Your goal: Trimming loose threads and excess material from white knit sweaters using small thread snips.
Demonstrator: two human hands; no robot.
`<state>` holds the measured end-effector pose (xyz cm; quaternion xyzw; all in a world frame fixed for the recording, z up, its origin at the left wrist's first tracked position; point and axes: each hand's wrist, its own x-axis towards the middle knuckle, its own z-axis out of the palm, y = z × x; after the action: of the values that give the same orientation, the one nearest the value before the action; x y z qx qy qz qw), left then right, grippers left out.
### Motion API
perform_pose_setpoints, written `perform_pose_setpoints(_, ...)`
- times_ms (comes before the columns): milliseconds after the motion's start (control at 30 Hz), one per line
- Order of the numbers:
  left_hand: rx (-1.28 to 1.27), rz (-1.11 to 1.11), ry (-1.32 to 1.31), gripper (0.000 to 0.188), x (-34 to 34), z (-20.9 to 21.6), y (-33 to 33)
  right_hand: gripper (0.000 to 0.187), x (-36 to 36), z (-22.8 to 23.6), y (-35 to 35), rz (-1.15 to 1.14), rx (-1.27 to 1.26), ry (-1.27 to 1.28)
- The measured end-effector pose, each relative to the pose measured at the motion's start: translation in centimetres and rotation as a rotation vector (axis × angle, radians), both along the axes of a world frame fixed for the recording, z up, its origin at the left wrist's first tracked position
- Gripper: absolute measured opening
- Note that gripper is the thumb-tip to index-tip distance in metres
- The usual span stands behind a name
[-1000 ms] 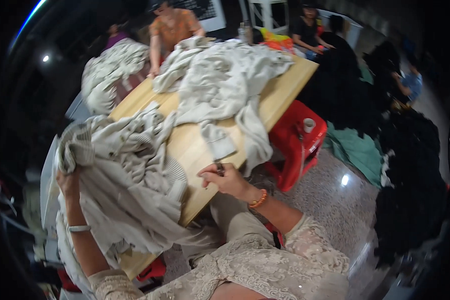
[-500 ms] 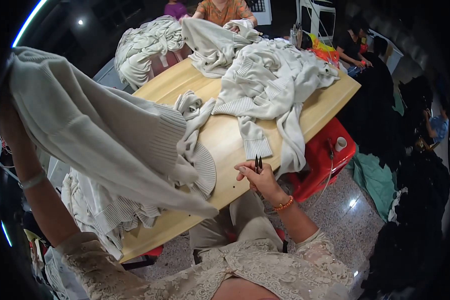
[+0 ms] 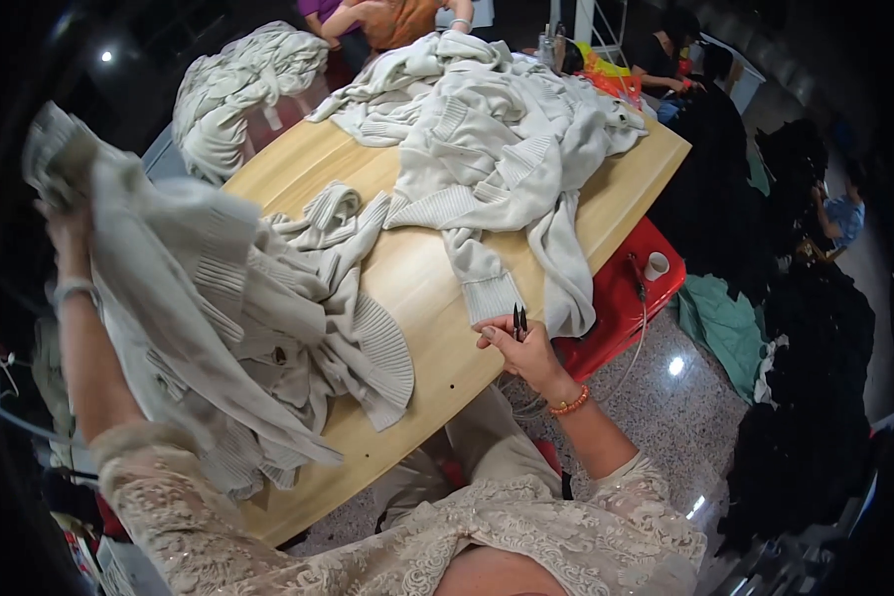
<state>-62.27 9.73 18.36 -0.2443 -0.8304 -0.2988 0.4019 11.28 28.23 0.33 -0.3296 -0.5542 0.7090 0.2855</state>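
Note:
At the far left my raised left hand grips a cream knit sweater, which hangs over the table's left end. Its upper part is blurred by motion, and my fingers are partly hidden behind it. Below it lie more cream knit garments with ribbed edges. My right hand is closed around small black thread snips, their two points facing up. That hand is over the table's near edge, close to a ribbed cuff of the large garment pile.
The wooden table runs diagonally. Beyond it stand a bundle of cream garments and a person in orange. A red stool with a paper cup is at right, near green cloth and black fabric heaps.
The sweater in my left hand has swung left and down onto the left-hand garments. Across the table, the garment the other person held up now lies on the pile. My right hand keeps the snips.

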Motion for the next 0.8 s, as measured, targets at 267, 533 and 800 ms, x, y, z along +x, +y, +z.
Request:
perform_pose_setpoints(267, -0.042, -0.226, -0.504, 0.061, 4.4, 1.8, -4.3, 0.041, -1.4, -0.4, 13.2, -0.463, 0.711, -0.264)
perform_pose_setpoints(533, -0.305, 0.068, -0.375, 0.066, 10.7, 3.5, -2.4, 0.066, -7.1, -2.5, 22.2, -0.626, 0.657, -0.558)
perform_pose_setpoints(800, -0.543, 0.044, -0.098, 0.07, 24.9, 7.5, 7.3, 0.017, -6.7, 3.6, 16.9, -0.229, 0.292, 0.116)
